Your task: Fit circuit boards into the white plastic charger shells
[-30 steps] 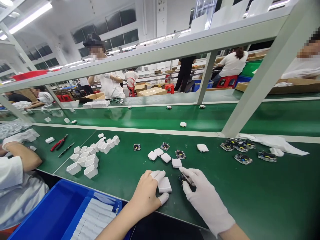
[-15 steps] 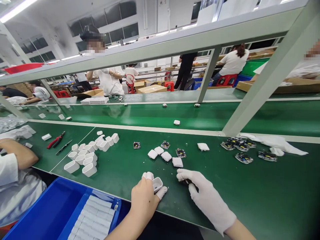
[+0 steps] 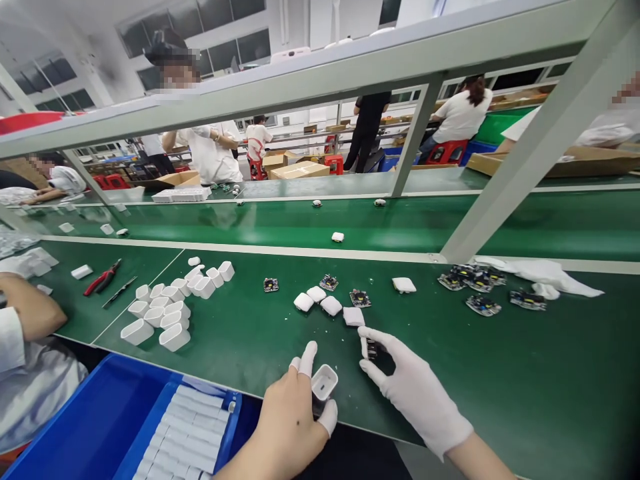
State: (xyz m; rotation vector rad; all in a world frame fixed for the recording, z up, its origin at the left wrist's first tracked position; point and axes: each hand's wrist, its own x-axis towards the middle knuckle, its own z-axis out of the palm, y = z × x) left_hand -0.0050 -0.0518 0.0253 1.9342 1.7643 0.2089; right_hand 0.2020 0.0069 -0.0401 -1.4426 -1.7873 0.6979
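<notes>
White cup [image 3: 325, 383], left hand's grip [image 3: 293, 417] unclear; partly hidden board [image 3: 371, 349] in right hand's grip [image 3: 413, 388].

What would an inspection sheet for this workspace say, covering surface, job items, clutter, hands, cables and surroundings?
Surface: green bench, small white specks.
Job's things: white cups clustered left; loose circuit boards at centre and right.
Clutter: red-handled pliers; crumpled white fabric.
Left hand: capped fingertips around an open cup.
Right hand: gloved, pinching a board with a white piece.
Cables: nothing seen.
Surroundings: blue bin at the near edge; co-worker's arm at far left.
</notes>
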